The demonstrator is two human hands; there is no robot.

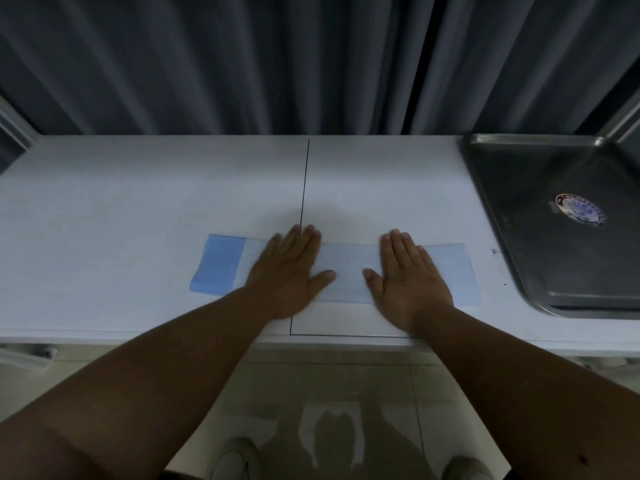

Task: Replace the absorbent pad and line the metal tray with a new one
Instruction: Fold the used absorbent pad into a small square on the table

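Note:
A folded pale blue absorbent pad [348, 271] lies as a long strip on the white counter [138, 209], its left end a deeper blue. My left hand [289, 268] presses flat on the pad left of its middle, fingers straight. My right hand [407, 271] lies flat on the pad right of its middle, fingers straight and together. The metal tray [540, 188] sits at the right end of the counter, bare inside except for a round sticker [580, 208]. Its right part is cut off by the frame.
Dark grey curtains [277, 64] hang behind the counter. A thin dark seam [304, 188] runs across the counter top between my hands. Below the counter's front edge are a tiled floor and my shoes [235, 459].

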